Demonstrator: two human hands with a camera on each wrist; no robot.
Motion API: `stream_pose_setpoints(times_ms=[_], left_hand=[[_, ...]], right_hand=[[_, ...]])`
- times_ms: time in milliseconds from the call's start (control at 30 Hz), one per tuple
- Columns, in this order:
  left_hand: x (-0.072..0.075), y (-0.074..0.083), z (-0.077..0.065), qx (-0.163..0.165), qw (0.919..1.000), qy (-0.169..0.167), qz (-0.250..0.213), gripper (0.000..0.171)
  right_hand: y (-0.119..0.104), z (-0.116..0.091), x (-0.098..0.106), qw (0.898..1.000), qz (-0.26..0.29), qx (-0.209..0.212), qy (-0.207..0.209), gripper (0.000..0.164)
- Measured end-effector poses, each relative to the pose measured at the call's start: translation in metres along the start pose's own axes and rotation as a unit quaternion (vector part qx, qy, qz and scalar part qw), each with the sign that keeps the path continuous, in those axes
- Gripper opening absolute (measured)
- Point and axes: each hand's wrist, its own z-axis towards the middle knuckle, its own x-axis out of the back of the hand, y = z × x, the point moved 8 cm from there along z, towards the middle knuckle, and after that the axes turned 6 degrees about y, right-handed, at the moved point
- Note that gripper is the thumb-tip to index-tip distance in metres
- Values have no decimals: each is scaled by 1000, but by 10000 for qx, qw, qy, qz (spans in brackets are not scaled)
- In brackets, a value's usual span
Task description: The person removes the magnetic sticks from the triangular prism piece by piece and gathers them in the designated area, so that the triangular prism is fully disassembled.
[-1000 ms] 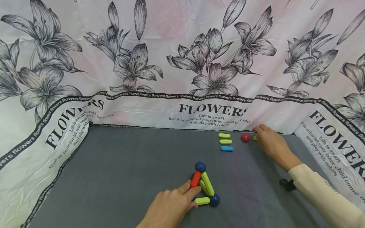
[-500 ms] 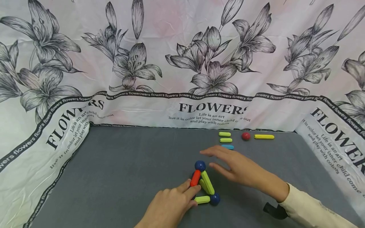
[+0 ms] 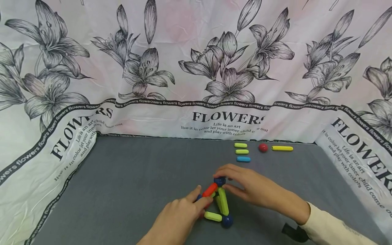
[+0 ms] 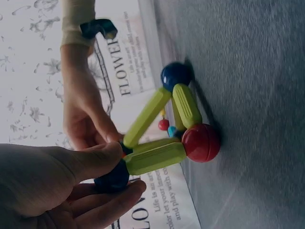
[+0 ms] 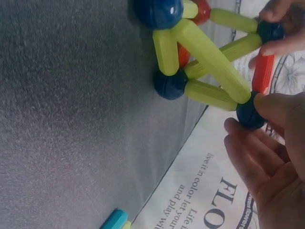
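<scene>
A small frame of magnetic rods and balls stands on the grey surface, with lime rods [image 4: 157, 156], a red rod [image 3: 210, 190], dark blue balls [image 3: 227, 221] and a red ball [image 4: 201, 143]. My left hand [image 3: 176, 216] pinches an upper blue ball [image 4: 112, 180] between thumb and fingers. At the other end of the red rod, my right hand [image 3: 254, 186] holds another upper blue ball [image 5: 249, 117] between thumb and fingertips. The lower balls sit at or close to the surface. In the head view, my left fingers hide part of the frame.
Toward the back right lie two short lime rods [image 3: 241, 151], a blue rod [image 3: 243, 159], a red ball [image 3: 263, 147] and a longer yellow rod [image 3: 282, 148]. A flower-printed cloth [image 3: 153, 119] hangs behind the grey surface [image 3: 131, 177].
My right hand has come from the yellow rod at the back right to the frame's upper blue ball and taken hold of it. The frame has turned and shifted slightly.
</scene>
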Motion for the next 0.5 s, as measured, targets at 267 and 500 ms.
stream_pose_setpoints(times_ms=[267,500], left_hand=[[10,-6,-3,21,9992,372,160,44],[13,-7,-6,31,9981,617,77,37]], right_hand=[[-7,-13,-2,9988,21,-489,-6,36],[-19,-17,-4,9990,-191,-395,-11,47]])
